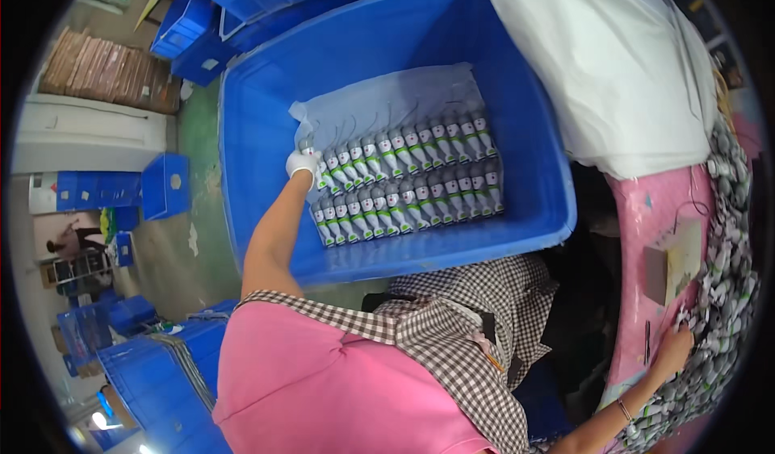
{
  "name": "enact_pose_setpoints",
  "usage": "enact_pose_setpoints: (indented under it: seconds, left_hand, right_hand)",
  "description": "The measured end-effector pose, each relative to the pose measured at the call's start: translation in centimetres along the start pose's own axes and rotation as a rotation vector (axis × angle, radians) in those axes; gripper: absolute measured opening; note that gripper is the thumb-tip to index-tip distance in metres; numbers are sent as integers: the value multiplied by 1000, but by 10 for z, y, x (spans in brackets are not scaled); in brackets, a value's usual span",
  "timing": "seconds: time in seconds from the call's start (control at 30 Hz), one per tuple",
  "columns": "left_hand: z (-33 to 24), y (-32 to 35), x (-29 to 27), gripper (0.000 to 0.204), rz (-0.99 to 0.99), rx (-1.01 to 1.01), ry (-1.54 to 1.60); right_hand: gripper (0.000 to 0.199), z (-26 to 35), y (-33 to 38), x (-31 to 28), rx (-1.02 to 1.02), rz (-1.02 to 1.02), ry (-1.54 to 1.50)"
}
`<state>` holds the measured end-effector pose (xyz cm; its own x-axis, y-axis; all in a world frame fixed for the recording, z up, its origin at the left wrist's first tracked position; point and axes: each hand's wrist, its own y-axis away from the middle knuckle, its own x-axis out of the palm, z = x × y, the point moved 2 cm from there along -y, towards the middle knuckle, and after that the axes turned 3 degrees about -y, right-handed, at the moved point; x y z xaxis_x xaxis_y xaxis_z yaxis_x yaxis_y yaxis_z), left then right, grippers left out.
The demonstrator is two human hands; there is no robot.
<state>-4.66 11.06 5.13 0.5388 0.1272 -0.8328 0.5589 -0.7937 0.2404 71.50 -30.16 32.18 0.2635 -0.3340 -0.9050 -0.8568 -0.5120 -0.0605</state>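
Observation:
My left hand (303,162), in a white glove, reaches into a large blue bin (395,264) at the left end of the far row. Its fingers are closed around a grey piece (306,143) with a rounded top. Two neat rows of similar grey pieces (391,155), with white-and-green labels and some thin dark tails, lie over a translucent plastic sheet (395,91). Bare, my right hand (676,351) is at the table on the right, beside a heap of loose grey-and-white pieces (726,292). Its fingers are bent together; what they hold is too small to make out.
A pink-covered table (646,212) carries a small box (672,262) and a dark pen-like tool (647,343). White cloth (605,58) drapes beside the bin's right wall. Blue crates (167,186) and stacked cardboard (105,71) stand leftward; another person (73,242) is far off.

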Motion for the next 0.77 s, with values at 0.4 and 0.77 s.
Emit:
enact_pose_setpoints:
  seconds: [0.4,0.77]
  left_hand:
    - [58,-16,32,31,-81,-179,-264]
    - [65,-18,40,36,-105,-203,-402]
  right_hand:
    - [45,-47,4,-32,180,-168,-277]
    - [31,-58,58,-81,-334,-689,-481]
